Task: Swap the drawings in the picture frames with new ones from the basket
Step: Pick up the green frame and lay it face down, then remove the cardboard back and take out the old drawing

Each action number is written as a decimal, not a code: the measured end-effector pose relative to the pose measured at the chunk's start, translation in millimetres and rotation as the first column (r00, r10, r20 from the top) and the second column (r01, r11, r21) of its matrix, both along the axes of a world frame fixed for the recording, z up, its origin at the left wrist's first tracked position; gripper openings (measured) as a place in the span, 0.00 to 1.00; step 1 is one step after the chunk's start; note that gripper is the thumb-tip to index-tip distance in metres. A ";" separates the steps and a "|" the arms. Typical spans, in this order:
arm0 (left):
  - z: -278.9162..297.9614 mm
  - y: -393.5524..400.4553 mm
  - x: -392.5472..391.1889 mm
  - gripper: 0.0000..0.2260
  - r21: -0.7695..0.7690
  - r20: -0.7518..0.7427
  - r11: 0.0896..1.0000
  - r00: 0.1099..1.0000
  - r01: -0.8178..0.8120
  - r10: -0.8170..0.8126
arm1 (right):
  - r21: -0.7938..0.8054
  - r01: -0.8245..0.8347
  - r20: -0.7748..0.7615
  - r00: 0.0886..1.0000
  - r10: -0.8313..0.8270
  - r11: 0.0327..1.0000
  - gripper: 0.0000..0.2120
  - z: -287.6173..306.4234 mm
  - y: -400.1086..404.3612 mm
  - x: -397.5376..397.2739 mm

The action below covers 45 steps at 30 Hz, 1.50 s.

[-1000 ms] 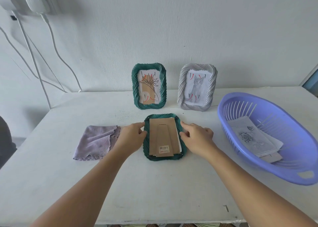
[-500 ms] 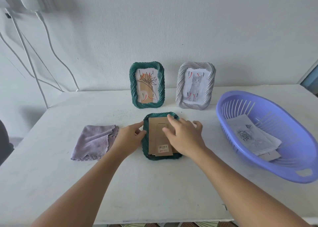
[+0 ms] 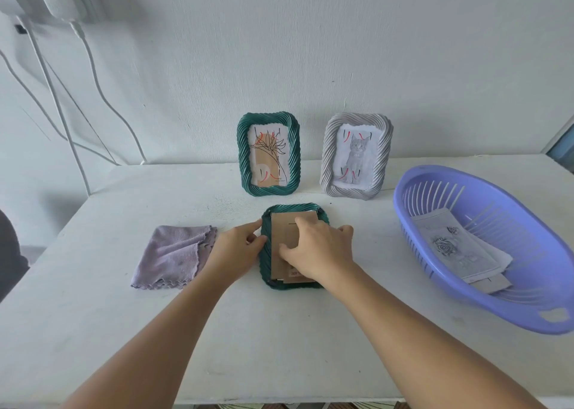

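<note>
A dark green picture frame (image 3: 266,264) lies face down on the white table, its brown cardboard backing (image 3: 281,231) up. My left hand (image 3: 237,247) grips the frame's left edge. My right hand (image 3: 316,250) lies flat on the backing, fingers spread, covering most of it. Behind stand a green frame (image 3: 268,154) with a plant drawing and a grey frame (image 3: 357,155) with a cat drawing. The purple basket (image 3: 528,300) at the right holds a rose drawing (image 3: 456,250) on other sheets.
A folded lilac cloth (image 3: 177,255) lies left of the flat frame. White cables (image 3: 90,76) hang down the wall at the back left. The table's front edge (image 3: 279,401) runs close below my forearms.
My right hand moved from the frame's right edge onto the cardboard backing and slid further left over it. My left hand stayed on the left edge.
</note>
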State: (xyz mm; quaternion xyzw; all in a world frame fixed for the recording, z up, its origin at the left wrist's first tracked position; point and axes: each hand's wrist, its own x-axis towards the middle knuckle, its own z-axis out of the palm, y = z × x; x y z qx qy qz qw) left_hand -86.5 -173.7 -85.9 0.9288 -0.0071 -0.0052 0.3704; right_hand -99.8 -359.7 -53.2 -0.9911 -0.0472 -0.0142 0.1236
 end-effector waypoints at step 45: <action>27.7 25.2 -21.1 0.24 -0.496 -0.042 0.861 0.994 -0.110 0.103 | 0.483 -0.029 -0.146 0.983 0.113 0.875 0.28 18.1 0.2 8.4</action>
